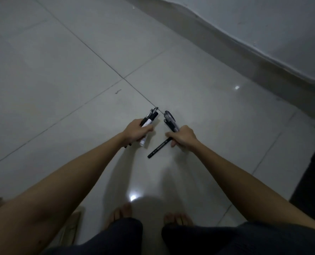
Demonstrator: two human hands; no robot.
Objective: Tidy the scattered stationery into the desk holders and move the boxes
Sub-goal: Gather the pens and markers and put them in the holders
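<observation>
Bare feet [120, 214] on glossy grey floor tiles [61, 70], left hand [136, 132] gripping black-and-white markers [148, 124], right hand [183, 138] clutching black and clear pens [169, 119], loosest black pen [159, 148] likely to slip.

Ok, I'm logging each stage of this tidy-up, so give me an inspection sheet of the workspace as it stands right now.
Surface: glossy pale tiled floor with dark grout lines; no desk in view.
Job's things: bundle of pens and a white marker in one hand, black pens in the other; no holders seen.
Clutter: part of a cardboard box at lower left; dark object at right edge, unclear.
Hands: left hand grips the bundle; right hand grips the black pens.
Cables: nothing seen.
Surroundings: white wall at upper right; bare feet and dark trousers below.
</observation>
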